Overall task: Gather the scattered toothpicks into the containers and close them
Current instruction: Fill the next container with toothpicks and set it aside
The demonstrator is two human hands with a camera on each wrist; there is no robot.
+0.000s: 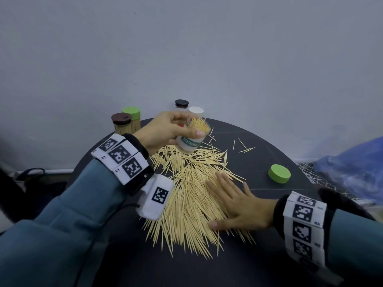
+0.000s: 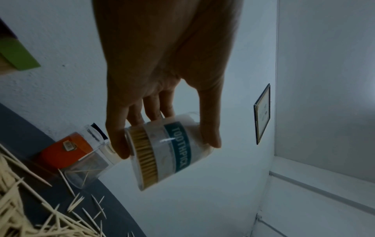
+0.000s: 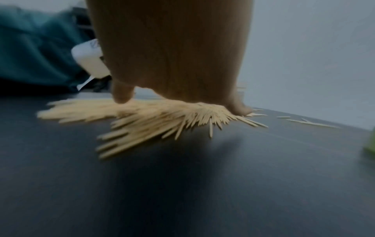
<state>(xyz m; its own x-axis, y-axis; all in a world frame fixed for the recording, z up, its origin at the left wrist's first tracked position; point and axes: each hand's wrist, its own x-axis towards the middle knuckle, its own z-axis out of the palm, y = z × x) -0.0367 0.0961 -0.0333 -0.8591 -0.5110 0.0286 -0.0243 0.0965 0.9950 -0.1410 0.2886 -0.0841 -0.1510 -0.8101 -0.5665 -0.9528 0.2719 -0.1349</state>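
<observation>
Left hand [image 1: 163,129] grips open toothpick-filled container [image 1: 193,136], lidded jars [image 1: 126,122] behind

Pale yellow toothpicks [image 1: 186,195] on black desk [image 1: 259,154]; green lid [image 1: 279,174]; teal-banded clear jar [image 1: 191,139]; black-and-white checked wristbands [image 1: 121,156]

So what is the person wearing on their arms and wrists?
Both arms have teal-blue sleeves. Each wrist wears a black band wrapped with white blocks carrying black square code markers, and the right wrist has the same. A white box with a marker hangs under the left wrist. Both hands are bare.
</observation>
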